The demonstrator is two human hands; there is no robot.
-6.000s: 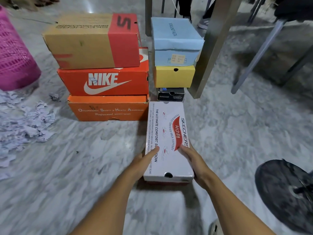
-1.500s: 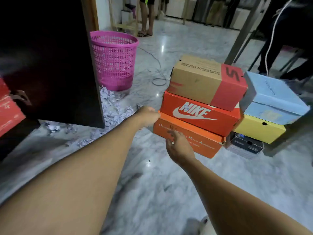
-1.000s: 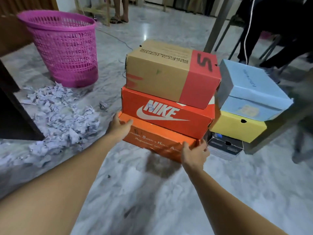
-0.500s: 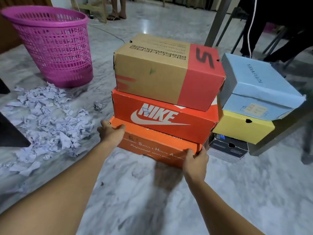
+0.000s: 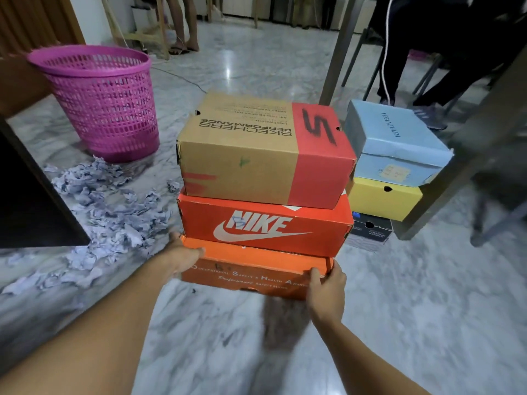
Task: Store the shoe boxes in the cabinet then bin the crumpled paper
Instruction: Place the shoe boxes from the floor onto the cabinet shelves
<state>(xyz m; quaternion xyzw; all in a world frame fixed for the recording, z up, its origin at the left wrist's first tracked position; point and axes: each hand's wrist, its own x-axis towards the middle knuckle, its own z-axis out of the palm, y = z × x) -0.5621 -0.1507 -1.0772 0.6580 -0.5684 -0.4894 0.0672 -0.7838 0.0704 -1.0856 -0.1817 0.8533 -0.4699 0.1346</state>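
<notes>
Lifted since before: three-box stack.
Left hand (image 5: 185, 256) and right hand (image 5: 326, 286) gripped the orange bottom box (image 5: 251, 273) by its ends.

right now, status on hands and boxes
Left hand and right hand grip ends of bottom orange box. Nike box and tan box stacked on it. Crumpled paper on floor at left.

Grey-veined marble floor (image 5: 413, 323), glossy, glare patch far back; metal table legs (image 5: 338, 49) right; wooden slats far left.
</notes>
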